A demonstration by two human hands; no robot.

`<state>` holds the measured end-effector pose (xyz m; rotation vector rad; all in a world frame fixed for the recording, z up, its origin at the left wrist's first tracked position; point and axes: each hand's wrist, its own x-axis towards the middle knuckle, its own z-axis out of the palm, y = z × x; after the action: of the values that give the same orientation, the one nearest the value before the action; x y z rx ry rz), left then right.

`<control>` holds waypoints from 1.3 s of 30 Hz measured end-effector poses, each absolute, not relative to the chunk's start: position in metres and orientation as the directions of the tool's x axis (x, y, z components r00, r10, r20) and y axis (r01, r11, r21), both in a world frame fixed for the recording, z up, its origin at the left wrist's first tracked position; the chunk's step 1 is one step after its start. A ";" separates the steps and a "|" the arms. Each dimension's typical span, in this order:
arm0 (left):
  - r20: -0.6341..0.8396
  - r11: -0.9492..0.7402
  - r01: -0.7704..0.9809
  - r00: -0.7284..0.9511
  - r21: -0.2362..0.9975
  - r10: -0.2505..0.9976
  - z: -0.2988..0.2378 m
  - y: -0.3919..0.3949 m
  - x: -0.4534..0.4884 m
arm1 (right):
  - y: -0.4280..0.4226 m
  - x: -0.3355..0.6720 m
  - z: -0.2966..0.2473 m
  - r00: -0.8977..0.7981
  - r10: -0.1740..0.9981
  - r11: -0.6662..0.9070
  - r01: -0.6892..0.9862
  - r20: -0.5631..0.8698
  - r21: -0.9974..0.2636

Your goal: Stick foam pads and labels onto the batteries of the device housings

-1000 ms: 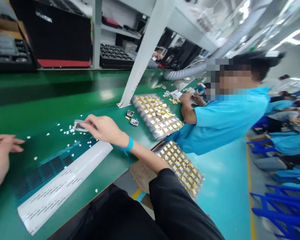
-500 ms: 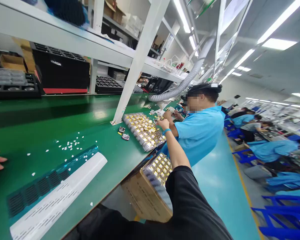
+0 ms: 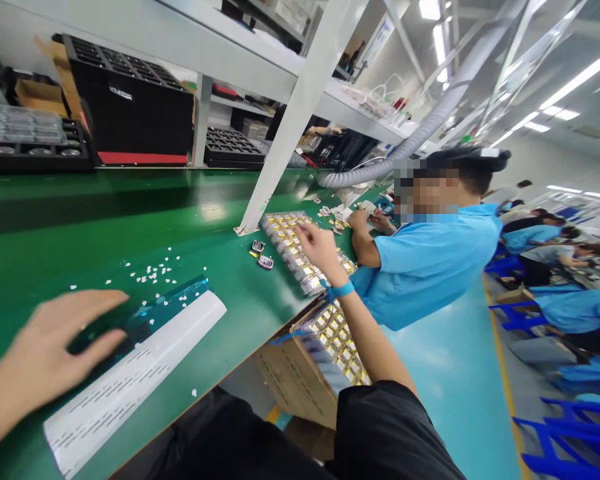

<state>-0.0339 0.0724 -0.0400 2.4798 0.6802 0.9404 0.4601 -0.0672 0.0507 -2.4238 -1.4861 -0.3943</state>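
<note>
My left hand (image 3: pixel 45 353) hovers open with its fingers spread over the near end of a teal sheet (image 3: pixel 180 297) and the long white strip (image 3: pixel 145 373) lying on it. My right hand (image 3: pixel 317 247), with a blue wristband, reaches out over a clear tray of gold-coloured parts (image 3: pixel 285 240) on the green table (image 3: pixel 80 220). Its fingers point away from me and are hidden behind the back of the hand. Two small devices (image 3: pixel 263 255) lie just left of the tray. Small white bits (image 3: pixel 153 273) are scattered beyond the sheet.
A person in a blue shirt (image 3: pixel 430 260) works at the table just past the tray. A white slanted post (image 3: pixel 285 120) stands behind it. Black trays (image 3: pixel 230 143) line the back. A cardboard box (image 3: pixel 290 380) holding another tray sits below the table edge. Blue chairs (image 3: pixel 570 427) stand right.
My left hand came in from the left edge over the teal sheet. My right hand drew back from the tray's far end to its middle. The small device it held earlier is gone.
</note>
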 end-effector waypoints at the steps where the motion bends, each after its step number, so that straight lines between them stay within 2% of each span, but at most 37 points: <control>1: 0.499 -0.884 0.250 0.749 0.396 0.436 -0.035 0.054 -0.023 | -0.066 0.446 0.039 0.411 0.853 -0.408 0.910 0.321 -0.078; 2: 0.493 -0.947 0.151 0.824 0.285 0.279 -0.032 0.037 -0.014 | -0.065 0.433 0.028 0.388 0.878 -0.384 0.921 0.282 -0.072; 3: 0.473 -0.973 0.081 0.863 0.215 0.177 -0.031 0.022 -0.007 | -0.065 0.421 0.018 0.375 0.894 -0.370 0.927 0.247 -0.067; 4: 0.451 -0.985 0.030 0.886 0.172 0.106 -0.033 0.010 -0.003 | -0.064 0.411 0.010 0.367 0.905 -0.363 0.930 0.215 -0.061; 6: 0.412 -0.989 -0.012 0.910 0.149 0.051 -0.038 -0.003 0.002 | -0.064 0.396 0.000 0.352 0.921 -0.350 0.936 0.165 -0.047; 9: 0.350 -0.981 0.003 0.934 0.196 0.073 -0.045 -0.005 0.000 | -0.058 0.378 -0.001 0.270 0.956 -0.267 0.963 0.119 -0.037; 13: 0.302 -0.971 0.044 0.946 0.235 0.116 -0.041 -0.001 -0.004 | -0.026 0.342 0.010 0.022 0.995 -0.015 0.997 0.093 -0.075; 16: 0.264 -0.978 0.097 0.954 0.185 0.145 -0.036 0.001 -0.007 | 0.013 0.310 0.012 -0.161 0.984 0.170 0.979 0.082 -0.115; 19: 0.199 -0.983 0.125 0.968 0.136 0.151 -0.034 0.002 -0.008 | 0.048 0.289 0.003 -0.275 0.960 0.281 0.948 0.057 -0.149; 25: 0.164 -0.979 0.100 0.978 0.175 0.129 -0.023 0.004 -0.012 | 0.062 0.282 -0.027 -0.302 0.950 0.311 0.925 0.074 -0.217; 30: 0.186 -0.953 0.252 0.941 0.170 0.282 -0.028 0.011 -0.016 | 0.059 0.287 -0.036 -0.303 0.948 0.319 0.910 0.099 -0.264; 35: 0.129 -0.951 0.205 0.962 0.231 0.239 -0.036 0.010 -0.015 | 0.058 0.291 -0.040 -0.335 0.936 0.351 0.890 0.104 -0.292; 39: 0.146 -0.892 0.352 0.903 0.283 0.403 -0.030 0.025 -0.023 | 0.056 0.292 -0.043 -0.341 0.933 0.360 0.878 0.116 -0.314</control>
<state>-0.0233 0.0248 -0.0305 2.8168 0.5688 0.2944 0.2916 0.0558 -0.0425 -1.6108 -2.3507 0.2844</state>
